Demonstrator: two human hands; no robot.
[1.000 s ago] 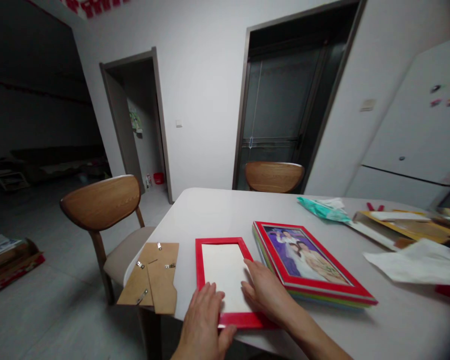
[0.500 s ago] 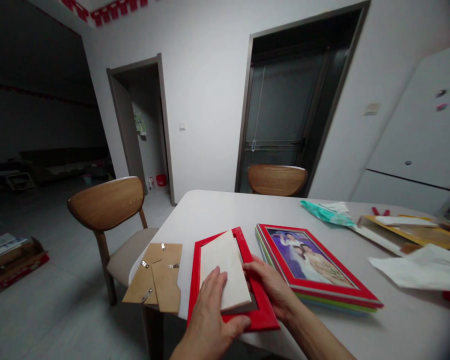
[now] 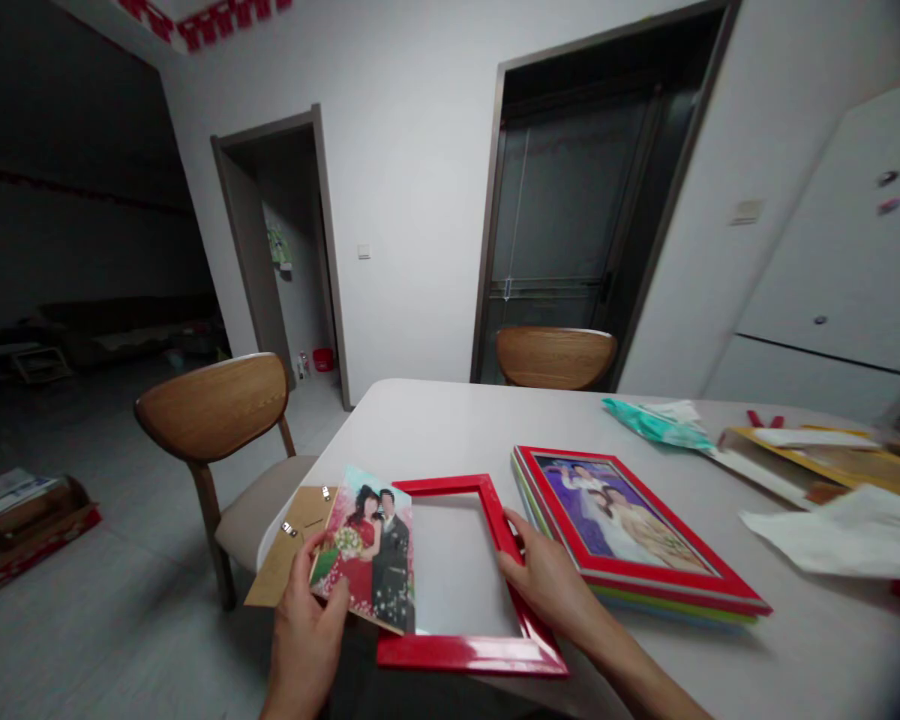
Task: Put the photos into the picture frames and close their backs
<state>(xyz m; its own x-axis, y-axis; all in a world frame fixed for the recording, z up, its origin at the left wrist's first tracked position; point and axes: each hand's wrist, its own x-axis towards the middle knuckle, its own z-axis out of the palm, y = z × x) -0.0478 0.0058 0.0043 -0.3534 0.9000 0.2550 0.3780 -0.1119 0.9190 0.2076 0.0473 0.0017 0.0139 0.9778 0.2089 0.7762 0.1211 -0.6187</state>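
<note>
In the head view, a glossy red rectangular picture frame (image 3: 472, 655) is serving as the reference point, lying at the near edge of a smooth white table (image 3: 435, 420). The right hand (image 3: 544, 570) is gripping the frame's right bar, thumb and fingers clamped on it. The left hand (image 3: 307, 610) is holding a flat printed photo of a couple, one in a red dress and one in a dark suit (image 3: 371, 560), its thumb and fingers closing together on the photo's left edge. The photo is tilting across the frame's left side and covering most of that bar. A tan fibreboard backing with metal clips (image 3: 274, 570) is lying left of the frame, partly hidden behind the photo. A stack of framed pictures, a red-bordered one uppermost (image 3: 622, 500), is resting just right of the frame. A crumpled turquoise-and-white packet (image 3: 656, 425) is lying beyond the frame, to its right.
</note>
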